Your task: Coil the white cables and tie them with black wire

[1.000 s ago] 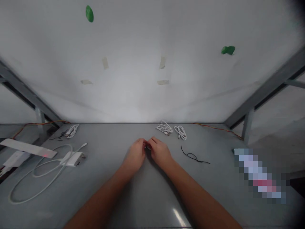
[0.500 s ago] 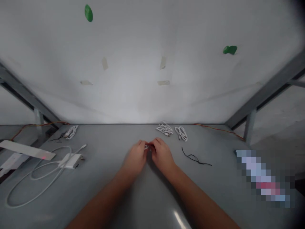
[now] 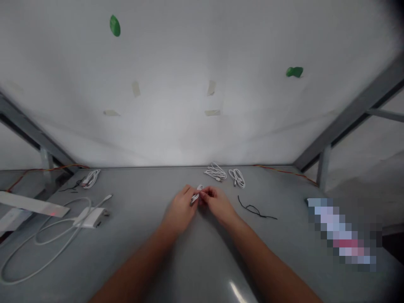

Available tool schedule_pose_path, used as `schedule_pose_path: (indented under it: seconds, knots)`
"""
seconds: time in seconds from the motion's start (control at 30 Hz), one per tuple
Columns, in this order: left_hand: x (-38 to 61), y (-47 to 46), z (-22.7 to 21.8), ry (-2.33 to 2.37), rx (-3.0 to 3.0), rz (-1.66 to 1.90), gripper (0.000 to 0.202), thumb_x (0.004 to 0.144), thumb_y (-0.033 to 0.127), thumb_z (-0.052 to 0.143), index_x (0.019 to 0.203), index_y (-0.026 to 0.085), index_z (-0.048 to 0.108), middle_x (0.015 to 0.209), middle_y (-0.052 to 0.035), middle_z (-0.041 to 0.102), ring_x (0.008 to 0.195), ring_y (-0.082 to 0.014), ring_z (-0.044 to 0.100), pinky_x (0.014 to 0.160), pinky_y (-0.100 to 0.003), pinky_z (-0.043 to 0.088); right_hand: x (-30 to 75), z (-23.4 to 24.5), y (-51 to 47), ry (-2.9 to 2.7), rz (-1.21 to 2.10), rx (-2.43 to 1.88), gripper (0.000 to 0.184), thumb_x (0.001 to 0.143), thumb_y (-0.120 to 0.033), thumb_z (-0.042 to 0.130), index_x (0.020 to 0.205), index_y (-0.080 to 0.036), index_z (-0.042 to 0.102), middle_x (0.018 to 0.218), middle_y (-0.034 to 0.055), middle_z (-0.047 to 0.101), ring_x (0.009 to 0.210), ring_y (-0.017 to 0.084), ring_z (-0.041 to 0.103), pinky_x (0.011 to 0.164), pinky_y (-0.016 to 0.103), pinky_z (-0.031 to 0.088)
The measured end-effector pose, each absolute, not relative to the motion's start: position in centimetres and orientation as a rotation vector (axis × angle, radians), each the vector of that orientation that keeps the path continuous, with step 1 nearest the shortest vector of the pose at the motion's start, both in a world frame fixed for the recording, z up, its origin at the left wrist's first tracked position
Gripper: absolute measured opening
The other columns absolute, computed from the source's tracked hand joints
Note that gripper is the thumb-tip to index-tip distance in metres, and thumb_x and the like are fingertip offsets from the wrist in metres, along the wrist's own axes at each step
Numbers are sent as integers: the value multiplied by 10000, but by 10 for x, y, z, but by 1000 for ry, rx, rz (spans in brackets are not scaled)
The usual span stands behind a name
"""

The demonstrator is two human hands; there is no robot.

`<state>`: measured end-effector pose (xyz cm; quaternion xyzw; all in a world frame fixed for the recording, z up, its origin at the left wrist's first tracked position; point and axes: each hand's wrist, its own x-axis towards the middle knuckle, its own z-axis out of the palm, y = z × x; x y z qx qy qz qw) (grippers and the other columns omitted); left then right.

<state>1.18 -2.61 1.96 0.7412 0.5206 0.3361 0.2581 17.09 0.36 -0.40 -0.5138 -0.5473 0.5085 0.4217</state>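
Observation:
At the middle of the table, my left hand (image 3: 183,209) is closed around a small coiled bundle of white cable (image 3: 195,196), its loop end sticking up past the fingers. My right hand (image 3: 217,203) touches the bundle's right side, thumb and fingers pinched together. Whatever sits in that pinch is too small to make out. Two more coiled white cables lie just beyond the hands, one looser (image 3: 216,171) and one tighter (image 3: 237,178). To the right of my right hand are thin black ties (image 3: 257,211).
A white charger block (image 3: 90,217) with a long looped cable (image 3: 36,240) lies at left. Behind it are another coiled white cable (image 3: 92,179) and a white strip (image 3: 33,203). A pixelated object (image 3: 341,233) lies at right. A white panel (image 3: 170,139) rises behind the table.
The white cable bundle shows more between my hands, its loop now above the fingers. My right hand has shifted slightly, still pinching. The whole view has moved a little.

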Motion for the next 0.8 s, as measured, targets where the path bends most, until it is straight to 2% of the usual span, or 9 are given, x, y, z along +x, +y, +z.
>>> schedule_pose_path:
  seconds: [0.1, 0.23, 0.33, 0.43, 0.53, 0.63, 0.73, 0.8]
  knots:
    - [12, -21, 19, 1244, 1589, 1021, 218, 894, 293, 676, 1091, 208, 632, 1128, -83, 720, 1067, -233, 686, 983, -362, 527, 175, -7, 8, -1387, 1117, -1271, 125, 851, -297, 631, 779, -198, 606, 663, 3, 638, 602, 175, 583, 574, 275, 439]
    - [11, -15, 20, 1047, 968, 1028, 248, 896, 376, 628, 1051, 184, 600, 1151, -143, 741, 1106, -251, 710, 1040, -419, 527, 177, -5, 8, -1528, 870, -1211, 80, 881, -246, 543, 832, -209, 592, 764, 26, 650, 709, 195, 610, 665, 306, 479]
    - [8, -14, 28, 900, 745, 945, 299, 870, 362, 601, 1097, 169, 618, 1163, -180, 746, 1124, -275, 714, 1044, -455, 533, 181, 4, 6, -1660, 731, -1127, 84, 893, -205, 502, 859, -216, 577, 824, 36, 647, 781, 204, 611, 721, 317, 482]
    - [4, -17, 37, 810, 695, 908, 385, 856, 358, 552, 1167, 148, 638, 1240, -191, 724, 1203, -291, 682, 1051, -464, 537, 187, 17, 3, -1792, 668, -1040, 101, 900, -175, 495, 846, -220, 568, 827, 30, 634, 788, 199, 595, 730, 308, 466]
    - [3, -17, 37, 820, 756, 897, 401, 894, 389, 509, 1176, 153, 669, 1279, -167, 712, 1243, -292, 654, 1034, -449, 545, 190, 29, 0, -1900, 664, -970, 121, 911, -150, 501, 841, -217, 574, 840, 29, 633, 795, 191, 588, 745, 302, 455]
    - [8, -14, 29, 852, 875, 980, 351, 899, 342, 588, 1191, 180, 694, 1304, -133, 709, 1230, -278, 650, 1026, -409, 533, 188, 31, -4, -1964, 660, -987, 126, 900, -128, 510, 841, -216, 578, 858, 35, 637, 795, 187, 583, 735, 295, 443]
    - [11, -12, 24, 948, 1021, 1128, 439, 837, 255, 690, 1272, 199, 670, 1303, -112, 706, 1216, -256, 647, 1065, -395, 489, 185, 22, -6, -1915, 651, -1158, 117, 879, -122, 516, 837, -216, 573, 804, 30, 639, 731, 184, 567, 678, 288, 416]
    - [9, -13, 27, 1045, 1239, 1174, 428, 814, 216, 718, 1241, 222, 699, 1273, -94, 711, 1231, -249, 625, 1106, -408, 446, 182, 14, -5, -1862, 658, -1268, 110, 866, -128, 519, 824, -215, 572, 760, 23, 639, 689, 180, 558, 644, 283, 396]
